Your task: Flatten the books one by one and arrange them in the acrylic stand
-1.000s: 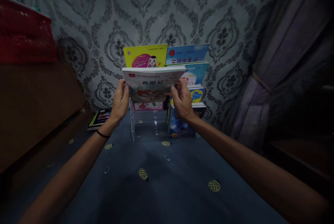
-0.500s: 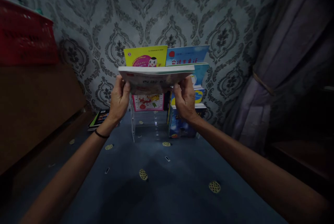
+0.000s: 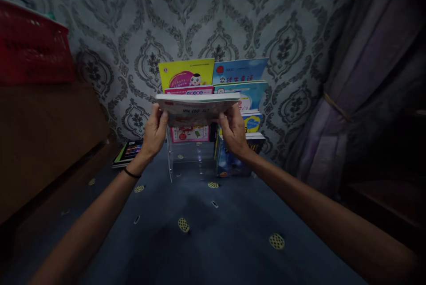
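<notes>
Between both hands I hold a book [image 3: 198, 110], tilted with its top edge toward the wall and its dim cover facing me. My left hand [image 3: 155, 130] is closed on its left side, thumb on the cover. My right hand [image 3: 233, 130] grips the right side in the same way. Just behind it stands a clear stepped rack [image 3: 170, 161]. A yellow book [image 3: 186, 70] and a pink book [image 3: 189, 133] stand in its left column. In the right column are a blue book [image 3: 239, 68], a teal book [image 3: 258, 92] and a dark blue book [image 3: 233, 161].
A small stack of books [image 3: 128, 153] lies left of the rack on the blue patterned cloth [image 3: 149, 240]. At the far left a red basket [image 3: 33, 45] sits on a brown wooden cabinet [image 3: 49, 138]. A tied curtain [image 3: 329, 116] hangs at the right.
The held book has moved slightly down and farther away, toward the rack, with both hands. More of the pink book's top and the teal book now shows behind it.
</notes>
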Tool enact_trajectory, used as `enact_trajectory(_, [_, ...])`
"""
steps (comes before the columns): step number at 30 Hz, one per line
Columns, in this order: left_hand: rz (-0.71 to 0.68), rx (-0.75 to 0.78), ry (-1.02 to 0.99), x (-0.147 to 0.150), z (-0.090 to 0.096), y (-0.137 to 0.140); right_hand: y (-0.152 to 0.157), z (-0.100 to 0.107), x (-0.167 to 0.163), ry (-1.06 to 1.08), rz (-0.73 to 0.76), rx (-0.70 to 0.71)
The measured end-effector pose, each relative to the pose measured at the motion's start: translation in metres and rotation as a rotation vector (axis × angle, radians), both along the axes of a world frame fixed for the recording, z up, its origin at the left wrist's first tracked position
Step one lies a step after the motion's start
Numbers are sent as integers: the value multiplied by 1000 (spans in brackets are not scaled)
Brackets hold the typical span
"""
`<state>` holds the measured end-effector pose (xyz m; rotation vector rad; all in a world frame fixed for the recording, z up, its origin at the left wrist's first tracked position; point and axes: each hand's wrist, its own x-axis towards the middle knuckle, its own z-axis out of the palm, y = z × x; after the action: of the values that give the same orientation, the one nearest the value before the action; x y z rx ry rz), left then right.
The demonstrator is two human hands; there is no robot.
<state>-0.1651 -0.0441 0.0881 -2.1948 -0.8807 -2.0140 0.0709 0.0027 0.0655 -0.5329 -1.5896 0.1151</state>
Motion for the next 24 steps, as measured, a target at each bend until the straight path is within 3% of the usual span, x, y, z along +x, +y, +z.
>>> enact_trajectory(24, [20,-71,-20,-3,-6,8,1,4,0,-62,58,-94])
